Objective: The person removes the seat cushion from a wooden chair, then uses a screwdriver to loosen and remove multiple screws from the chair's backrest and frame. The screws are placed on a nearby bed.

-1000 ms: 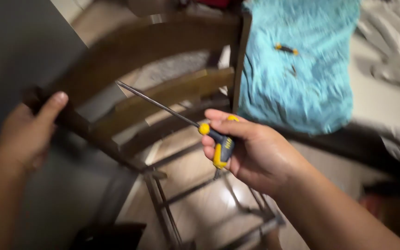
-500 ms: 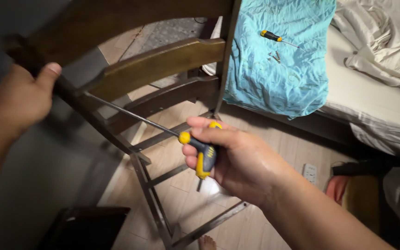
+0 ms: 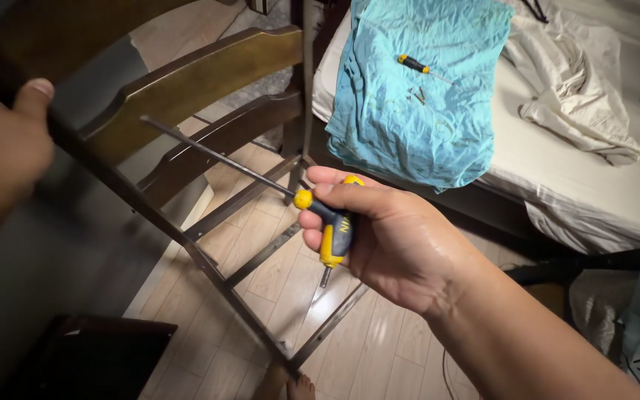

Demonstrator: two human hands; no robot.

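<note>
The chair is dark brown wood with a smooth, slightly glossy varnish that catches light along the back slats. The screwdriver has a yellow and dark blue handle of smooth plastic or rubber, and its long thin shaft is dark, dull metal. The floor is pale wood-look planking, smooth and shiny where it reflects a lamp. The towel on the bed is turquoise cloth, matt and creased. The sheet under it is off-white fabric, soft and wrinkled. A small screwdriver on the towel has a yellow and black handle, seemingly plastic.
</note>
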